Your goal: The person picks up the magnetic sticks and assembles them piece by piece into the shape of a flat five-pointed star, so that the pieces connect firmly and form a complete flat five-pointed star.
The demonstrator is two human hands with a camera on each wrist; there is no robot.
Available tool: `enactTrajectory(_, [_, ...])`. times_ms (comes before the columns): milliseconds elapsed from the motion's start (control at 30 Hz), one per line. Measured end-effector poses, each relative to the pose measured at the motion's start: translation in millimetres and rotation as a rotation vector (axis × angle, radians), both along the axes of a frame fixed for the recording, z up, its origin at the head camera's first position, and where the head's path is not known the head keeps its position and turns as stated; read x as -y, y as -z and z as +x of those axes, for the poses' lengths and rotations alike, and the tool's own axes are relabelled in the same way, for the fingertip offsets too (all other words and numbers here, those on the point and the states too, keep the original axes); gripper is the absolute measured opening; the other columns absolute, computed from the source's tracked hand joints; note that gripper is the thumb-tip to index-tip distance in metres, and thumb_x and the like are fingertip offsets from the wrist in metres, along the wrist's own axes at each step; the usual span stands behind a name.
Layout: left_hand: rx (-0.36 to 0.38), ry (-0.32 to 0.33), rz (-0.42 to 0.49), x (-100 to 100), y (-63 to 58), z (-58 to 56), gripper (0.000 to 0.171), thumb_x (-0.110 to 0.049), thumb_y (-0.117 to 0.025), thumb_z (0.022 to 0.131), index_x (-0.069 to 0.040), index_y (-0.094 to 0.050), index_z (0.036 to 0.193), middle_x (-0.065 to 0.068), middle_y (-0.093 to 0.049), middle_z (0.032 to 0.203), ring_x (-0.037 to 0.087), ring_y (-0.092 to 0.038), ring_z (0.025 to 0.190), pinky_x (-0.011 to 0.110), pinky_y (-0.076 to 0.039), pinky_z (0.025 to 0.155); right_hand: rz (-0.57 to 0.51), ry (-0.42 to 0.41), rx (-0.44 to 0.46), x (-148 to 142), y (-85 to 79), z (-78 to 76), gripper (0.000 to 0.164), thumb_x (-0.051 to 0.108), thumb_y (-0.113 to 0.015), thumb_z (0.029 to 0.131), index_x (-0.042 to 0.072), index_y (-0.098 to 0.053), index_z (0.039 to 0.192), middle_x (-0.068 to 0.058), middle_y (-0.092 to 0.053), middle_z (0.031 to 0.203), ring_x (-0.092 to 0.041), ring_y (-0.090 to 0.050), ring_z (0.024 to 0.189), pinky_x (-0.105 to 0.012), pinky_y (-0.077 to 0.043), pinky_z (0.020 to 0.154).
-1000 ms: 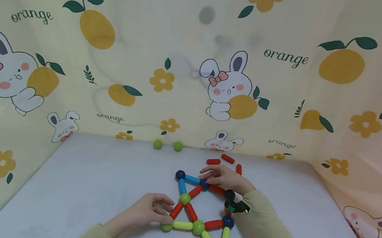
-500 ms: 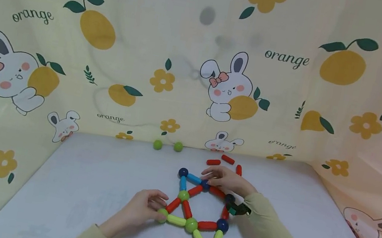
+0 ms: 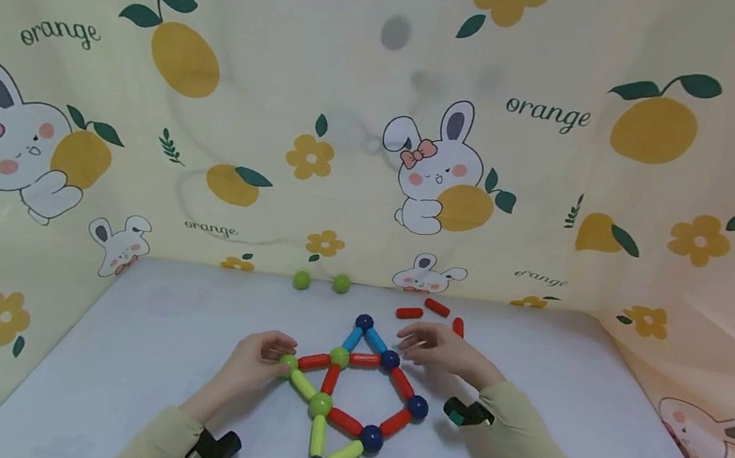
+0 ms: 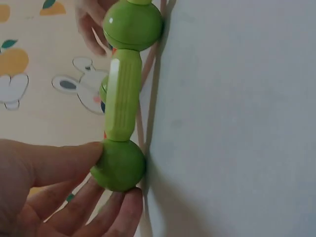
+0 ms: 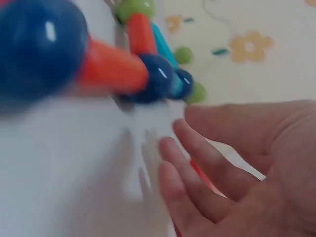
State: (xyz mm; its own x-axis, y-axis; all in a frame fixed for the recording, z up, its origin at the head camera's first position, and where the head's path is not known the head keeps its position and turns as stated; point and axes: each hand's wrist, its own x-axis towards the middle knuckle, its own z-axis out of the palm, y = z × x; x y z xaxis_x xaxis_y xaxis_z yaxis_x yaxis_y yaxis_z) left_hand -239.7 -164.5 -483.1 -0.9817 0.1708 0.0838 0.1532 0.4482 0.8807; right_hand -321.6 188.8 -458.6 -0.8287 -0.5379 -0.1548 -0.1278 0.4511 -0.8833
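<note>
A flat frame of magnetic rods and balls lies on the table, with red rods (image 3: 346, 422) forming a five-sided ring. Triangles of blue rods (image 3: 376, 341) and light green rods (image 3: 318, 436) stick out from its sides. At the frame's left corner, my left hand (image 3: 246, 363) pinches a green ball (image 4: 121, 168) between thumb and fingers. Beside the dark blue ball (image 3: 390, 359) at the upper right, my right hand (image 3: 445, 351) hovers with relaxed fingers, holding nothing. The right wrist view shows a gap between its fingertips (image 5: 170, 173) and the frame.
Several loose red rods (image 3: 408, 313) lie behind the right hand. Two green balls (image 3: 341, 283) sit at the table's back edge, against a printed curtain (image 3: 360, 98). The white table (image 3: 159, 340) extends around the frame.
The whole frame has turned clockwise, its left corner moving up and left with my left hand, and its bottom ball swinging left. My right hand has come off the dark blue ball.
</note>
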Motion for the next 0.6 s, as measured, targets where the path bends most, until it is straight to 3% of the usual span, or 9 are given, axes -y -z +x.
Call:
enactTrajectory(167, [0.003, -0.069, 0.017, 9, 3.2, -8.8, 0.032, 0.007, -0.07, 0.081, 0.001, -0.063, 0.111, 0.009, -0.067, 0.104, 0.025, -0.063, 0.098, 0.038, -0.053, 0.086, 0.027, 0.187, -0.134, -30, -5.2, -11.6, 0.036, 0.006, -0.06, 0.093, -0.001, -0.054, 0.128, -0.021, -0.06, 0.119, -0.031, -0.057, 0.107, -0.042, -0.05, 0.09])
enactTrajectory(300, [0.025, -0.096, 0.045, 16, 5.0, -13.6, 0.033, 0.006, -0.071, 0.081, 0.001, -0.063, 0.113, 0.008, -0.066, 0.105, 0.025, -0.063, 0.098, 0.036, -0.054, 0.084, 0.062, 0.301, -0.173, -55, -4.2, -22.6, 0.038, 0.008, -0.061, 0.093, 0.0, -0.053, 0.13, -0.021, -0.056, 0.124, -0.035, -0.052, 0.113, -0.046, -0.048, 0.094])
enactTrajectory(600, [0.021, -0.049, 0.118, 20, 9.2, -18.2, 0.032, 0.006, -0.07, 0.082, 0.005, -0.062, 0.113, 0.012, -0.066, 0.107, 0.028, -0.064, 0.097, 0.034, -0.054, 0.083, 0.096, 0.264, -0.219, -76, 9.0, -31.9, 0.039, 0.002, -0.064, 0.089, 0.002, -0.057, 0.127, -0.016, -0.059, 0.121, -0.035, -0.053, 0.111, -0.046, -0.048, 0.092])
